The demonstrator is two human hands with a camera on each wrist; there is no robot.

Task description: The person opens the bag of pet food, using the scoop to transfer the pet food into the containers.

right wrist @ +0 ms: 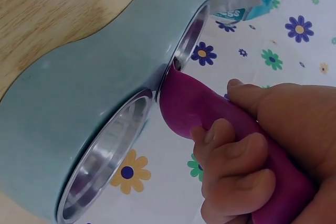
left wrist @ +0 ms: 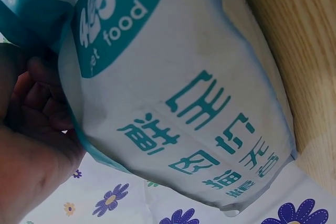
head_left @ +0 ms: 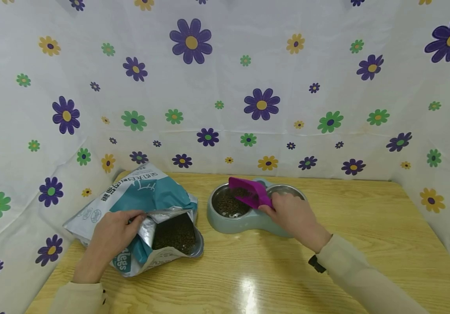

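Observation:
My left hand (head_left: 111, 237) pinches the top edge of a white and teal pet food bag (head_left: 132, 194) between thumb and fingers. The bag lies on its side, its mouth spread toward the right with brown kibble (head_left: 175, 240) showing inside. In my right hand (head_left: 293, 216), the fingers wrap round the handle of a magenta scoop (right wrist: 197, 103). The scoop is tipped over the left bowl of a pale blue-green double pet bowl (head_left: 225, 226), which has kibble (head_left: 228, 205) in it. The metal right bowl (right wrist: 105, 156) is partly behind my right hand in the head view.
A light wooden table (head_left: 350, 244) bears the bag on the left and the double bowl near the middle back. White cloth (head_left: 225, 78) with purple, green and yellow flowers hangs behind and on both sides, down to the table's edges.

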